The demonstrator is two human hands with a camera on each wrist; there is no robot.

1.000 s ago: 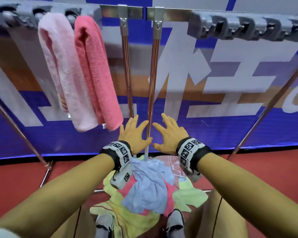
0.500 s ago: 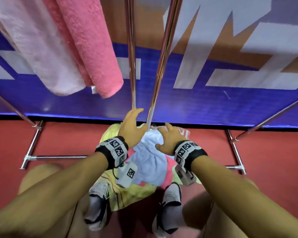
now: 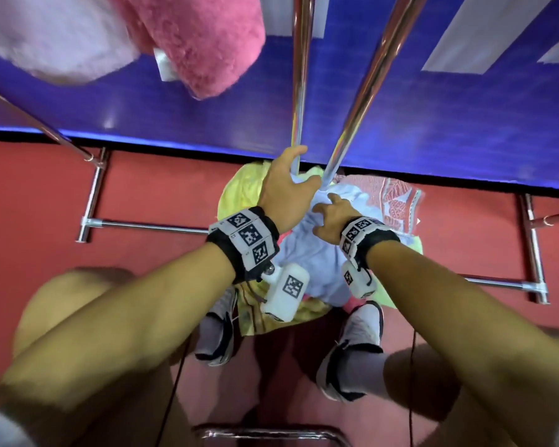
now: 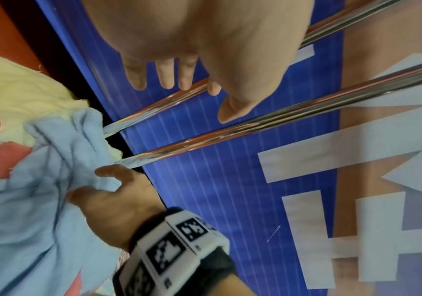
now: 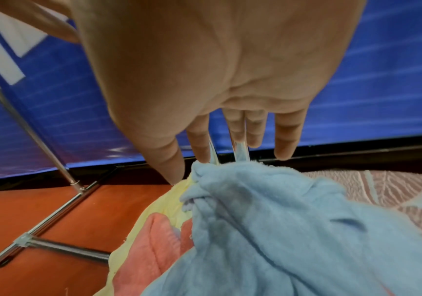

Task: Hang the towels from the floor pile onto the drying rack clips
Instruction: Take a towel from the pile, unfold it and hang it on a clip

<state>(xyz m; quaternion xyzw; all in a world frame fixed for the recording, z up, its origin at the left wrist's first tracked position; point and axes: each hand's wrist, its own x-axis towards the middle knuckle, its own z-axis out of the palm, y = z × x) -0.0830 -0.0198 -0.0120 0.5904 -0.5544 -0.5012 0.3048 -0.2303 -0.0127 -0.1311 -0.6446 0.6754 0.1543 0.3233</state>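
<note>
The floor pile lies between the rack's feet, with a light blue towel point(image 3: 317, 253) on top. A yellow towel point(image 3: 239, 191) and a pink-patterned one point(image 3: 397, 201) lie under it. My right hand point(image 3: 325, 204) is down on the blue towel's far edge point(image 5: 230, 180), fingers straight and thumb pointing at the cloth. My left hand point(image 3: 304, 169) hangs just above the pile with straight fingers point(image 4: 164, 80), its index against a chrome rack pole point(image 4: 154, 108). It holds nothing. A pale pink towel point(image 3: 46, 43) and a pink towel point(image 3: 200, 43) hang at the upper left. The clips are out of view.
Two chrome poles point(image 3: 362, 91) slant down into the pile. The rack's base bars point(image 3: 149, 225) lie on the red floor to both sides. A blue banner wall point(image 3: 433, 124) stands right behind. My shoes point(image 3: 352, 350) are at the pile's near edge.
Both hands dropped from in front of the rack poles down to the pile. The right hand reached the blue towel, and the view tilted down towards the floor.
</note>
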